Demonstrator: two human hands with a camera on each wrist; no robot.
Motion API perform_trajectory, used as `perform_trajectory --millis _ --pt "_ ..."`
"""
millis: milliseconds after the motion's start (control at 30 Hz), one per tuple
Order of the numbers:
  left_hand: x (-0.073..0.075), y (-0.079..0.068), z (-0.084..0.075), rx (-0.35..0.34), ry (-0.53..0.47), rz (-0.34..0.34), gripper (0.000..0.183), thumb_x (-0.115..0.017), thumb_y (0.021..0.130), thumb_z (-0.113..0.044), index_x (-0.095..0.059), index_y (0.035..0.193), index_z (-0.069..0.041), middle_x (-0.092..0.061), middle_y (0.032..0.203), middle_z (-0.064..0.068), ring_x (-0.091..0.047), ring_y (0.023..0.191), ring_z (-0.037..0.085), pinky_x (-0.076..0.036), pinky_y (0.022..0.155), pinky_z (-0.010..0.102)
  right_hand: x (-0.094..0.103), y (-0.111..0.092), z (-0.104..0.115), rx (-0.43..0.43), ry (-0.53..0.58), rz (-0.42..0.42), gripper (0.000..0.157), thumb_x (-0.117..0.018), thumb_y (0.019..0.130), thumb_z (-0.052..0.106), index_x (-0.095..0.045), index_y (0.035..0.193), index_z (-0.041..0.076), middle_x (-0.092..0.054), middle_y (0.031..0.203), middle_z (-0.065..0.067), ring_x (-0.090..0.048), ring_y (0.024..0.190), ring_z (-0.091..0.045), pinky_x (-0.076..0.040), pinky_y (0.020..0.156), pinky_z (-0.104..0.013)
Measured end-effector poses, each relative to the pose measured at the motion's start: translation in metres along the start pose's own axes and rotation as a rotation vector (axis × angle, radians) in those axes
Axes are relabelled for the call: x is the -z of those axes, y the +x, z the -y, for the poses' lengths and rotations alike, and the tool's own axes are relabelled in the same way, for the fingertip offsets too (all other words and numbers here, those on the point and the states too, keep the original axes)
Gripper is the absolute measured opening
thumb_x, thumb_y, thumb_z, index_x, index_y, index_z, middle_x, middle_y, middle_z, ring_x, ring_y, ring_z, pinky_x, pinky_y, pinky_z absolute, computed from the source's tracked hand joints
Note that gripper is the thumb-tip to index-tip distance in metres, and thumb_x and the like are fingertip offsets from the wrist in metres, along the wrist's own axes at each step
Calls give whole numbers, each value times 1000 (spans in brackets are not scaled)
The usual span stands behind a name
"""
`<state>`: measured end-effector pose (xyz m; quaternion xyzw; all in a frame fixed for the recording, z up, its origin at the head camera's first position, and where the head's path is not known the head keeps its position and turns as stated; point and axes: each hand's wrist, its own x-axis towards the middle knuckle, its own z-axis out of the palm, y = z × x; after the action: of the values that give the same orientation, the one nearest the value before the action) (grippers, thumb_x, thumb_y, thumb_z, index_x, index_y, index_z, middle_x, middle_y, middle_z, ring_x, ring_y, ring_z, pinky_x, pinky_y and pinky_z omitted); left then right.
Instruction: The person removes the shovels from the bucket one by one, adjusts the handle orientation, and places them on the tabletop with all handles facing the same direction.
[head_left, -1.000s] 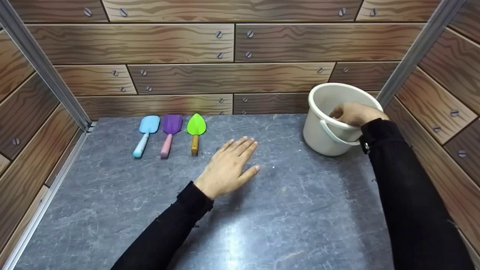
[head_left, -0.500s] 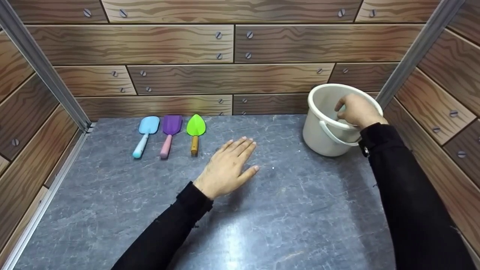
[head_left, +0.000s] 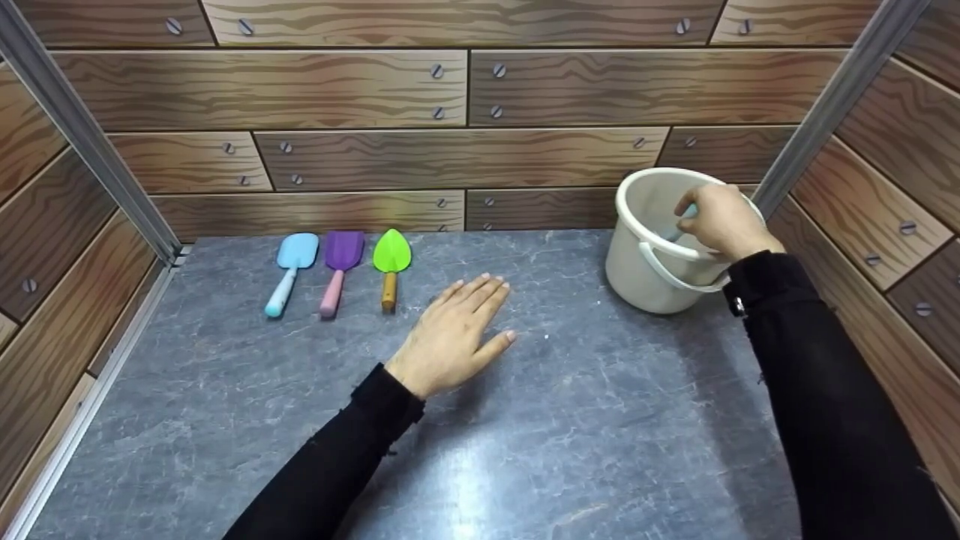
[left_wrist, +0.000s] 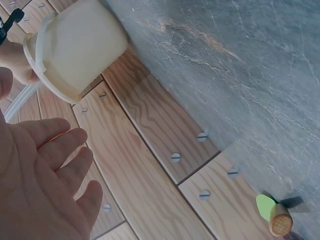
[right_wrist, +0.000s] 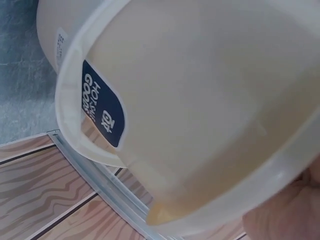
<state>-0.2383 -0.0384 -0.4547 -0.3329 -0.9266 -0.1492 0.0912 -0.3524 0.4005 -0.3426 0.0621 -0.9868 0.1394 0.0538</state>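
Note:
My right hand (head_left: 724, 221) is over the mouth of a cream plastic bucket (head_left: 652, 274) at the right. Its thumb and fingers pinch a pale blue handle (head_left: 688, 214), whose lower part goes down inside the bucket; what it belongs to is hidden. In the right wrist view the bucket's wall (right_wrist: 200, 90) fills most of the picture, with the hand at the lower right. My left hand (head_left: 450, 337) is held flat over the table's middle, fingers straight, holding nothing. Left of it lie a light blue shovel (head_left: 298, 251), a purple shovel (head_left: 345, 251) with pink handle, and a green trowel (head_left: 392, 251).
The grey marbled tabletop (head_left: 600, 435) is bounded by a wood-patterned back wall (head_left: 360, 90) and side walls, with metal rails (head_left: 840, 97) at the corners. The bucket's white carrying handle (head_left: 667, 274) hangs down its front.
My right hand has risen slightly and shifted right from deeper in the bucket, and the pale blue handle now shows in its fingers. The left hand has stayed almost still.

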Motion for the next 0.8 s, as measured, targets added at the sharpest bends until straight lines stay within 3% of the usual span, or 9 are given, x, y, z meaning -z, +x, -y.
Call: perform_trajectory --millis 200,333,433,633,800 --pt "0 1 2 11 -23 15 77 -47 124 -58 -41 183 -10 -44 190 12 -39 180 34 -25 152 57 9 -7 8 -33 25 16 34 -74 108 8 -76 136 -12 -68 149 -46 -68 121 -55 -58 106 -74" --pt "0 1 3 9 -22 18 78 -45 124 -59 -40 183 -9 -43 190 14 -39 180 34 -27 152 59 14 -8 12 -17 15 4 34 -72 109 7 -77 136 -12 -70 147 -46 -68 119 -54 -58 104 -71" --pt "0 1 3 7 -23 17 77 -47 124 -58 -41 183 -8 -44 189 15 -40 179 35 -27 151 60 17 -9 15 1 14 -26 33 -72 107 6 -78 135 -11 -74 142 -44 -72 115 -55 -59 100 -71" --pt "-1 0 4 3 -27 13 76 -49 124 -56 -42 182 -8 -44 189 15 -40 179 36 -27 151 59 24 -13 19 43 27 -102 31 -76 106 6 -80 132 -11 -77 136 -43 -74 124 -63 -60 103 -75" --pt "-1 0 4 -3 -44 4 76 -50 124 -54 -43 181 -6 -45 189 17 -41 179 38 -29 150 61 30 -18 21 88 23 -191 27 -76 105 5 -82 127 -10 -81 127 -41 -78 114 -61 -62 95 -73"
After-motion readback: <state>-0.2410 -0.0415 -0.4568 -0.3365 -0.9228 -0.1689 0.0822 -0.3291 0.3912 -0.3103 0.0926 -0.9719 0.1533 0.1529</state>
